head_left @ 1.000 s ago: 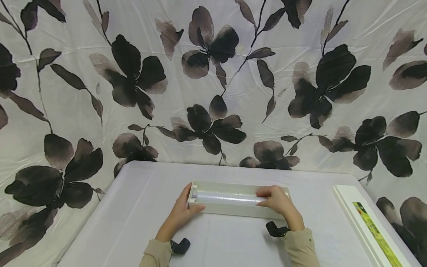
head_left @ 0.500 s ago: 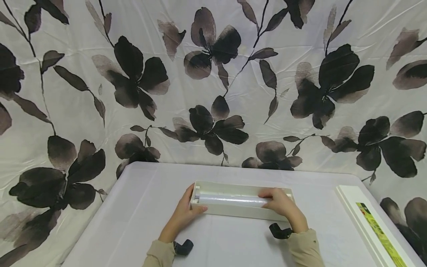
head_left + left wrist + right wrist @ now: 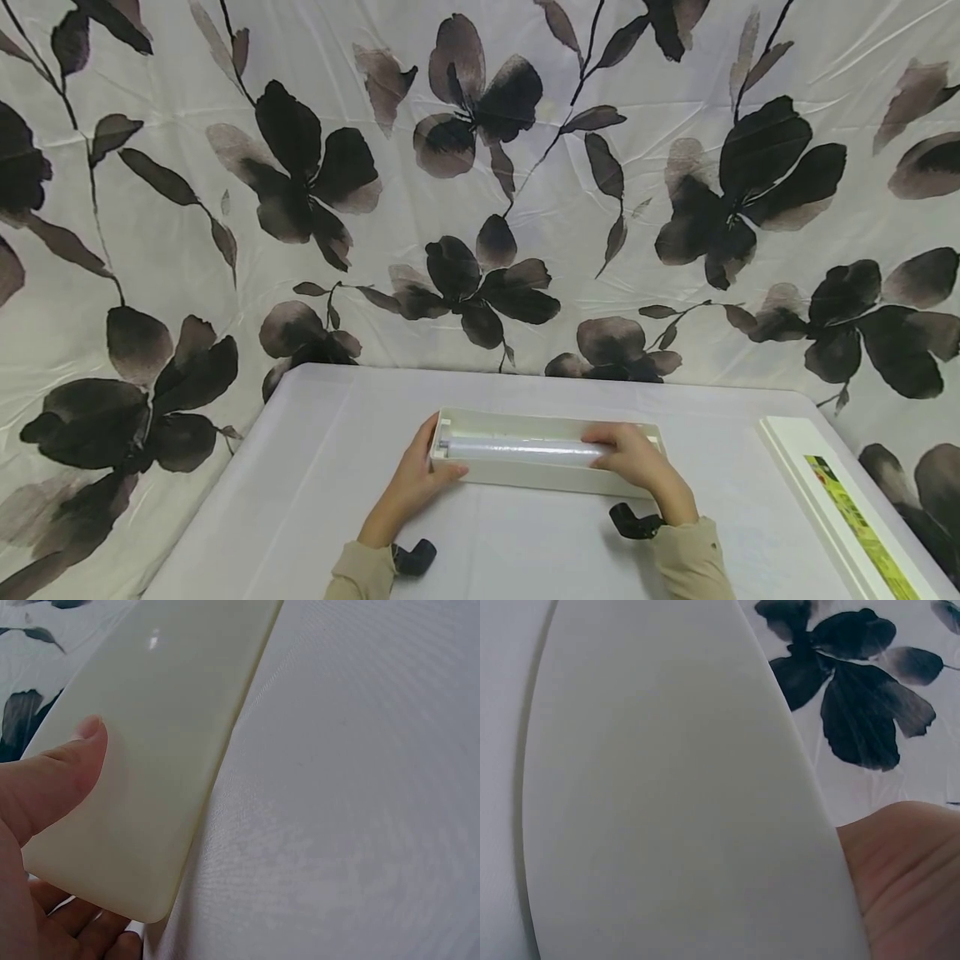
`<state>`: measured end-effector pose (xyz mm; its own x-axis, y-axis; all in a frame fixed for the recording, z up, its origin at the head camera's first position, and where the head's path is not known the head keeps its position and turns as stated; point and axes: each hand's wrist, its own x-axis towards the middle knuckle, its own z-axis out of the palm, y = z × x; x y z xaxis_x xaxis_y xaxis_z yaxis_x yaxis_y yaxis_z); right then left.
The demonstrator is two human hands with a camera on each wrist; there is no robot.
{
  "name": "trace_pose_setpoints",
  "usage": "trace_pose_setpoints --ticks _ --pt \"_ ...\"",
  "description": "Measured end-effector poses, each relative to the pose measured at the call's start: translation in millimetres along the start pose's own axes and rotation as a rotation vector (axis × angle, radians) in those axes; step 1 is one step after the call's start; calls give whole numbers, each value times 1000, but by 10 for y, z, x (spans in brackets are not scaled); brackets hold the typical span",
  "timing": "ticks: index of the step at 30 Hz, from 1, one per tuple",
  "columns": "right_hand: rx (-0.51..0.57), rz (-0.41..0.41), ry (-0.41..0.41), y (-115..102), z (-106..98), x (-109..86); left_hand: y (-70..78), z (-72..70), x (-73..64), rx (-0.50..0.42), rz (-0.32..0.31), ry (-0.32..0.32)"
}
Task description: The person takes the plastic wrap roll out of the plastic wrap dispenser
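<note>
A long off-white box [image 3: 525, 473], like a cling film dispenser, lies on the white table with its top uncovered. Inside it sits a shiny roll of clear plastic wrap [image 3: 517, 450]. My left hand [image 3: 415, 468] grips the box's left end; in the left wrist view its thumb [image 3: 71, 765] presses the front wall while the fingers curl around the end. My right hand [image 3: 637, 460] reaches over the front wall and holds the roll near its right end, fingertips partly hidden inside. The right wrist view has mostly the box's wall [image 3: 675, 787], with part of the hand at lower right.
A long white lid [image 3: 780, 450] with a yellow-green label lies along the table's right side. Behind the white-covered table [image 3: 337, 417] hangs a floral curtain [image 3: 465, 192]. Black wrist cameras [image 3: 415, 557] stick out from both wrists, under beige sleeves.
The head view has shifted slightly, so everything sits a little further right in it. Both hands keep the same hold on the box and roll.
</note>
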<state>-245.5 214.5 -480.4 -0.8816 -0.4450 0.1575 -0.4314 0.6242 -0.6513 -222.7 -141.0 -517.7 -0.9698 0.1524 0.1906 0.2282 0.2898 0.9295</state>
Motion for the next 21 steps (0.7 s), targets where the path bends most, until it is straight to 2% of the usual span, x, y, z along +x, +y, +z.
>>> trace_pose_setpoints --ticks 3,7,21 --pt "-1 -16 5 -3 -6 6 -183 7 54 6 -2 4" --pt "-4 -33 8 -9 -6 11 -266 -15 70 5 5 -5" --pt "-27 -25 38 -35 -38 -11 -234 -19 72 10 27 -14"
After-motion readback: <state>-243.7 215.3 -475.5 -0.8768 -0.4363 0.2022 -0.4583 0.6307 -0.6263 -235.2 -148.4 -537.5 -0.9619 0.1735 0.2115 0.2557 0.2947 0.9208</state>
